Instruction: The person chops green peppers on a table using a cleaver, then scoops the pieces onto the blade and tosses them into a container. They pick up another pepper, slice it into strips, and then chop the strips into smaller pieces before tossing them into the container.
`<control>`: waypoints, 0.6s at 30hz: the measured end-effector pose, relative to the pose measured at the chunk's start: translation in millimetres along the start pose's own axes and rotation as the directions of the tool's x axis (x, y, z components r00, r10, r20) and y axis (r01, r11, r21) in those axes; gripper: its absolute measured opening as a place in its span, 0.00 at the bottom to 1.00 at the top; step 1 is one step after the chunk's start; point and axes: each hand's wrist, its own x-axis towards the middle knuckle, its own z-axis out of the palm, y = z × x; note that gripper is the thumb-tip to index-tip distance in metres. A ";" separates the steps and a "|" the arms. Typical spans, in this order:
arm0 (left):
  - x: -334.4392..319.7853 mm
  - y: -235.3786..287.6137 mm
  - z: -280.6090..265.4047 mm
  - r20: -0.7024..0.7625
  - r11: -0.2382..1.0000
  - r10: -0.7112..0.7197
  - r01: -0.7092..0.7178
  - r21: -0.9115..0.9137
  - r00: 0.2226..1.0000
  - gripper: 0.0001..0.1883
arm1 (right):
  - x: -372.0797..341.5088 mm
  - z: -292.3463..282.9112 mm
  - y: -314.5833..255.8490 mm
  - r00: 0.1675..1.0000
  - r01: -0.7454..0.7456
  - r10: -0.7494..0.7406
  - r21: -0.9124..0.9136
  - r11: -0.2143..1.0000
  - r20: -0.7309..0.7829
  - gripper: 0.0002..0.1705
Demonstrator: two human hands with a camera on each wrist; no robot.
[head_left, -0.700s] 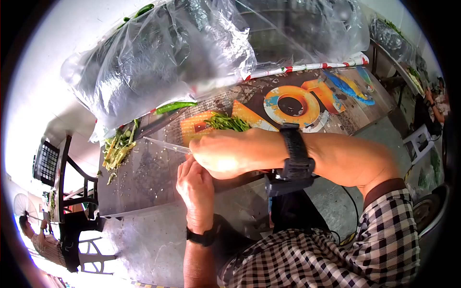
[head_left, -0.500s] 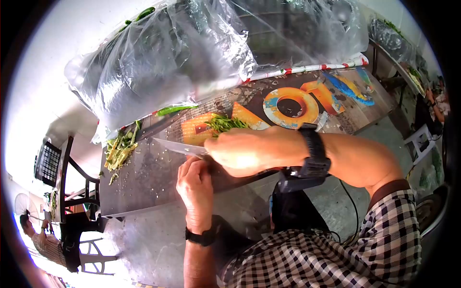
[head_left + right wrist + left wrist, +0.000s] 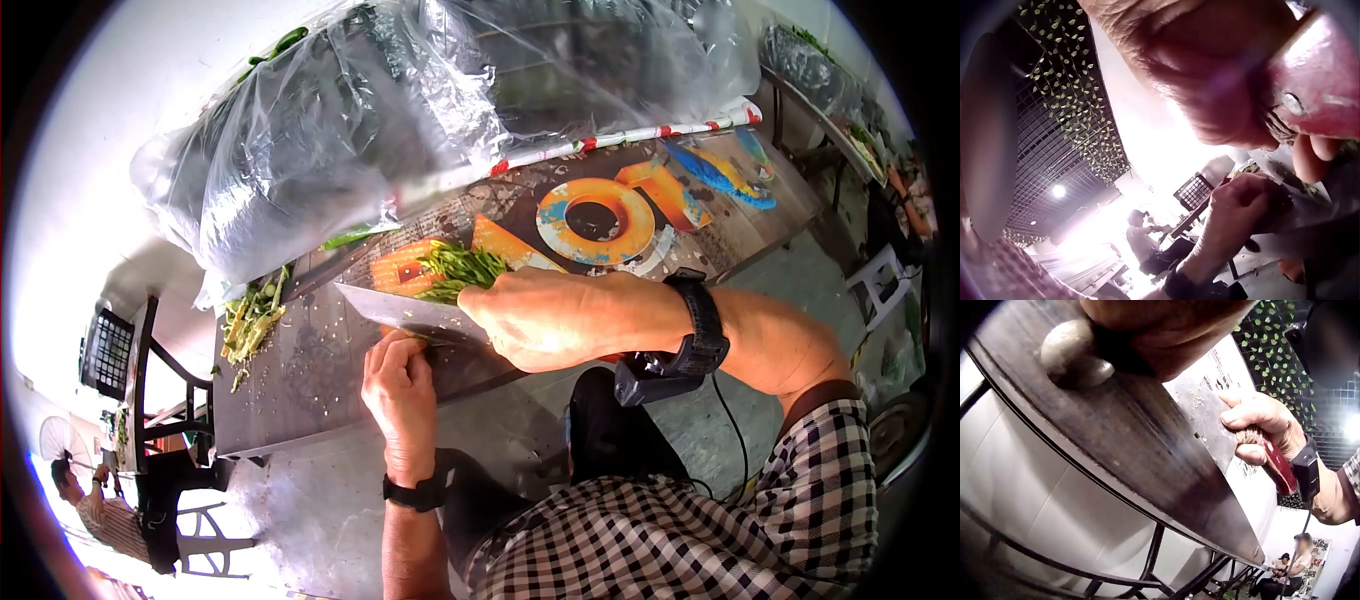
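My right hand (image 3: 535, 315) grips a broad-bladed knife by its red handle (image 3: 1279, 464), which has cord wound near the blade. The blade (image 3: 400, 310) slants over the table, pointing left, its lower edge close to my left fingertips. My left hand (image 3: 400, 380) rests at the table's near edge with curled fingers. A dark green vegetable piece (image 3: 432, 341) shows at those fingertips, mostly hidden by the hand. Just beyond the blade lies a pile of cut green strips (image 3: 462, 268), which looks like green pepper, partly behind my right hand.
Discarded stems and yellowish cores (image 3: 250, 322) lie at the table's left, with pale bits scattered nearby. One long green pepper (image 3: 350, 236) lies by the big clear plastic bag (image 3: 330, 140) along the back. A black crate (image 3: 107, 350) and a seated person (image 3: 105, 510) are off to the left.
My right hand has moved right with the knife, uncovering more of its blade. The left hand stays nearly in place at the table edge.
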 end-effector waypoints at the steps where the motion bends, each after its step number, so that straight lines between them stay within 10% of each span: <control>1: -0.1 0.6 -0.5 0.004 1.000 -0.013 0.013 -0.005 1.000 0.07 | 1.1 0.6 -0.1 1.000 -0.010 0.010 0.001 1.000 0.018 0.07; 18: 0.8 -0.2 -0.4 -0.008 1.000 0.025 -0.025 0.012 1.000 0.09 | -10.2 1.6 -5.8 0.999 0.039 -0.039 -0.050 0.998 0.010 0.07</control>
